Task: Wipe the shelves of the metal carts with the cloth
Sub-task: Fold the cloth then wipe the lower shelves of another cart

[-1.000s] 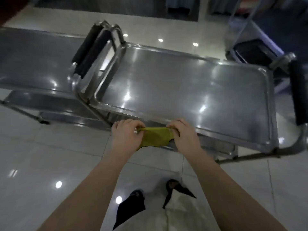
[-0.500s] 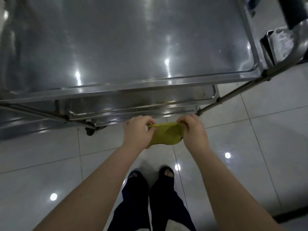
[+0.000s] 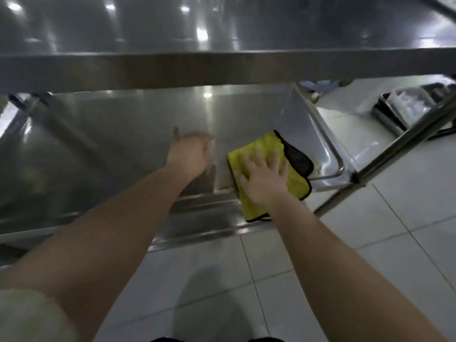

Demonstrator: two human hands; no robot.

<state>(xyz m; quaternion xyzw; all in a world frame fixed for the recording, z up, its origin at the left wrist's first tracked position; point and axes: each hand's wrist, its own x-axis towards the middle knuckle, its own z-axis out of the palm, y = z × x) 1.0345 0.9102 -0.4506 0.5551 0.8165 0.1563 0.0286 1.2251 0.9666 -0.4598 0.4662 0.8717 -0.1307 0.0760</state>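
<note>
A yellow cloth point(image 3: 293, 156) with a dark edge lies spread on the lower shelf point(image 3: 123, 134) of the metal cart, near the shelf's right front corner. My right hand point(image 3: 264, 176) lies flat on the cloth with its fingers spread, pressing it to the shelf. My left hand point(image 3: 190, 151) hovers just left of the cloth over the same shelf, blurred, holding nothing. The cart's top shelf point(image 3: 222, 23) fills the upper part of the view, and its front rim hides the back of the lower shelf.
A slanted cart leg point(image 3: 385, 159) runs down at the right of the lower shelf. Behind it, on the tiled floor point(image 3: 407, 243), stand metal trays point(image 3: 404, 107). My legs cast a shadow on the tiles below.
Both hands held the bunched cloth in front of the cart; now the view has dropped below the top shelf, the cloth lies spread on the lower shelf under my right hand, and my left hand has let go.
</note>
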